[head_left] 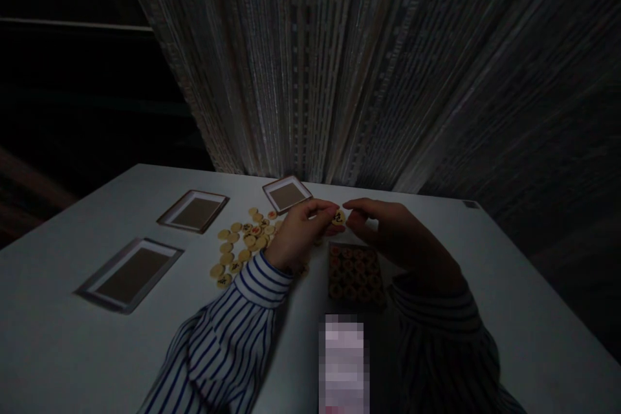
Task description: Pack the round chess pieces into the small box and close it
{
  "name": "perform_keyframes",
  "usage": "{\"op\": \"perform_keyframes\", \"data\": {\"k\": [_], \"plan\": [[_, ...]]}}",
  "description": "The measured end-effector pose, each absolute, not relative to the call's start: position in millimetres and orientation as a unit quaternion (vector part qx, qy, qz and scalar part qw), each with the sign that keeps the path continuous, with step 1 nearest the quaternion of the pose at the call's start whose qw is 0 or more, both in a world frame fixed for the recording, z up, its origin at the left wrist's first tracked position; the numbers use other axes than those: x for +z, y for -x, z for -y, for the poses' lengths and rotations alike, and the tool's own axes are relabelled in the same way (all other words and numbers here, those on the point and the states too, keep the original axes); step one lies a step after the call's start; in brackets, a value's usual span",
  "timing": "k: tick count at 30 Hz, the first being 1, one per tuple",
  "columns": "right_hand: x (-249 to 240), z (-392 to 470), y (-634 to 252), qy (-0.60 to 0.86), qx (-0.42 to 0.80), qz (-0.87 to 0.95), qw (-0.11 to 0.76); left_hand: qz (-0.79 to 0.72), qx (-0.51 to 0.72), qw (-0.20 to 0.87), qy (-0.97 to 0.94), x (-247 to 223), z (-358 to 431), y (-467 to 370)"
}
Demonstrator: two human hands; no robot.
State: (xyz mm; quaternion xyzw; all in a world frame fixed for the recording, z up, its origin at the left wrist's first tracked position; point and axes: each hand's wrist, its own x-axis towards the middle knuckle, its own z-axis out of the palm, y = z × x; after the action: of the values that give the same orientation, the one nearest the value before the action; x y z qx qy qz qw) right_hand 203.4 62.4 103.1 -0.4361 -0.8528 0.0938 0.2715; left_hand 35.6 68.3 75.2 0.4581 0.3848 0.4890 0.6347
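Observation:
Between the fingertips of my left hand (306,225) is a round Chinese chess piece (338,217), its dark character facing me. My right hand (383,223) hovers just right of that piece, thumb and forefinger apart, with nothing seen between them. Below my hands sits a small dark box (356,272) filled with rows of chess pieces, some bearing red characters. A loose heap of pale wooden chess pieces (250,240) spreads over the table left of my left hand, which hides part of it. Some pieces lie face up, others show blank sides.
The white table (194,349) carries three shallow open trays: a grey-edged one (104,297) at left, a brown-edged one (162,220) behind it and another (268,194) at the back. A string curtain (310,65) hangs behind the table. A small dark item (470,205) lies at the far right corner.

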Motion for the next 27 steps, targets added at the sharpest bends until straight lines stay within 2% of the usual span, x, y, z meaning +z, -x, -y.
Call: {"op": "perform_keyframes", "data": {"k": [7,14,27], "plan": [[102.1,-59.7,-200.8,0.395,0.123,0.87,0.267,-0.398,0.503,0.623,-0.448,74.4,-67.1,-38.6],[93.2,-62.3,-206.0,0.388,0.084,0.877,0.271,-0.407,0.494,0.623,-0.449,67.5,-69.7,-38.2],[93.5,-60.7,-208.7,0.391,0.06,0.891,0.224,-0.412,0.474,0.634,-0.451,64.2,-70.2,-41.1]]}}
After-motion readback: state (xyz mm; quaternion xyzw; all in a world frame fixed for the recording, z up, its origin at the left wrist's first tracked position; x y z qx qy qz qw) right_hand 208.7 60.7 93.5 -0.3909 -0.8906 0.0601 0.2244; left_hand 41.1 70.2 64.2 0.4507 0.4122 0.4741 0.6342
